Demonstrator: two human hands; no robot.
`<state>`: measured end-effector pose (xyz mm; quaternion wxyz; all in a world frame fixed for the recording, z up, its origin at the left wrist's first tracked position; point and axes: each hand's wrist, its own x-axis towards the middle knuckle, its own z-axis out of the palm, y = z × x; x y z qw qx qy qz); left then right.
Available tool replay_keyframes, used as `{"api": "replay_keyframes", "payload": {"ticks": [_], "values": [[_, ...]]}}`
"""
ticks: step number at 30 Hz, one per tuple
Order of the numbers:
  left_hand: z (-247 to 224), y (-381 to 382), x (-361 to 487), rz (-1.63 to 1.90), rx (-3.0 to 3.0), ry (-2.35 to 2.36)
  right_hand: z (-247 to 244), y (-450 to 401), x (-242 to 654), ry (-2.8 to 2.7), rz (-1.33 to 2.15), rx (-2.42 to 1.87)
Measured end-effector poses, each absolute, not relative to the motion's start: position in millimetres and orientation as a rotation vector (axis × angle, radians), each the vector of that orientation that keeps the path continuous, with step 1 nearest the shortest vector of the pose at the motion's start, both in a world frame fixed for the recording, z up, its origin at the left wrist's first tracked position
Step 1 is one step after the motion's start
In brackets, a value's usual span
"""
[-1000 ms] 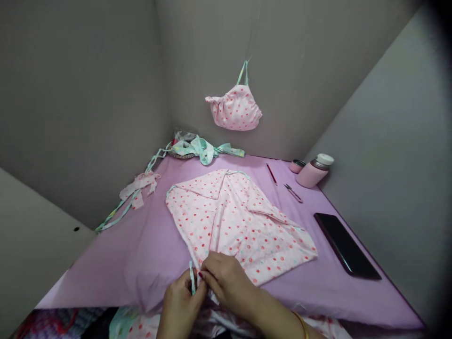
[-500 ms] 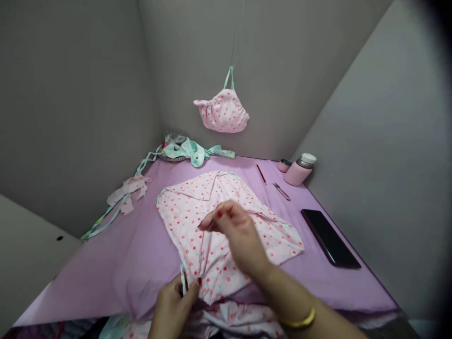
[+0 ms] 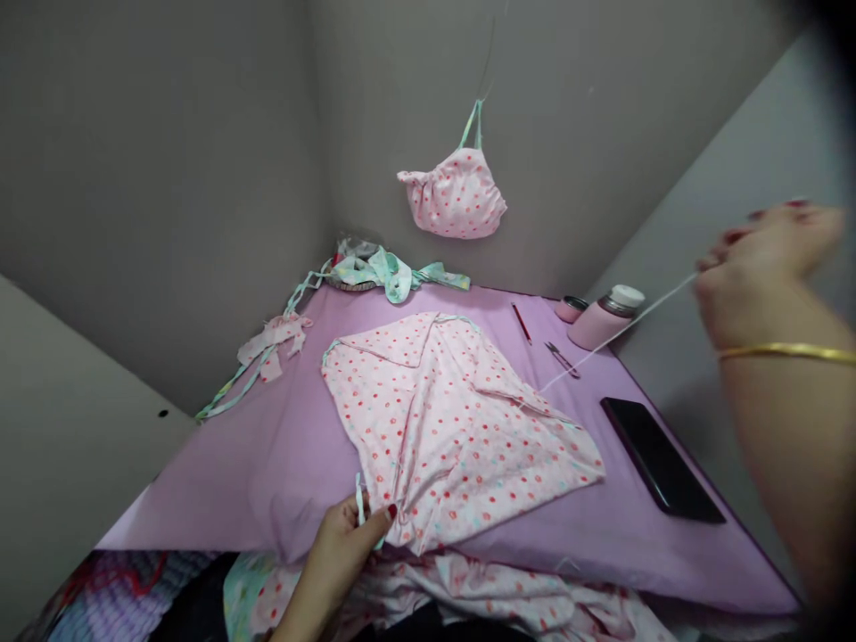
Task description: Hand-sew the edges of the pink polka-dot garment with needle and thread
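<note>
Pink dotted fabric (image 3: 468,455) with mint edging lies spread on a lilac cloth. My left hand (image 3: 348,535) pinches its near left corner, where the folds gather and a short mint strip sticks up. My right hand (image 3: 769,267) is raised far to the right, its fingers closed on a white thread (image 3: 619,334). That thread runs taut from the fingers down and left towards the fabric. A needle, if there is one in the right fingers, is too small to make out.
A dotted pouch-like piece (image 3: 458,196) hangs on the back wall. Mint strips (image 3: 394,272) and pink scraps (image 3: 274,343) lie at back left. At right are a pencil (image 3: 522,324), thread snips (image 3: 562,359), a pink bottle (image 3: 605,319), its cup (image 3: 571,308) and a black phone (image 3: 659,459).
My right hand has swung from above the fabric up and out to the right, drawing the thread taut. My left hand keeps its pinch on the corner. The view has shifted slightly.
</note>
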<state>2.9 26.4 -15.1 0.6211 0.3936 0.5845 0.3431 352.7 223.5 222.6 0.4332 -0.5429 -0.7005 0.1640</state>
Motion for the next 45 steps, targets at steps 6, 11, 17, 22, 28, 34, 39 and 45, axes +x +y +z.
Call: {"api": "replay_keyframes", "payload": {"ticks": [6,11,17,22,28,34,39,45], "values": [[-20.9,27.4,2.1,0.782,0.876,1.328,85.6,151.1,227.9,-2.003,0.865,-1.244],[-21.9,27.6,1.7,0.760,0.857,1.324,39.5,97.4,186.1,-2.540,0.971,-1.148],[-19.0,27.5,1.4,0.745,0.877,1.357,33.5,104.3,204.8,-2.640,0.937,-1.081],[-23.0,27.2,-0.1,0.739,0.885,1.320,57.7,134.8,216.2,-2.283,1.034,-1.198],[-25.6,25.6,-0.8,0.759,0.864,1.329,104.2,185.7,237.8,-1.961,0.586,-1.493],[-23.3,25.5,-0.2,0.747,0.847,1.338,124.8,216.6,227.1,-2.139,0.137,-1.366],[-19.9,26.9,0.8,0.741,0.809,1.359,109.5,222.2,191.4,-2.454,0.265,-1.015],[-19.8,28.6,-1.8,0.706,0.764,1.327,68.2,165.0,233.0,-1.827,0.451,-1.370]]}}
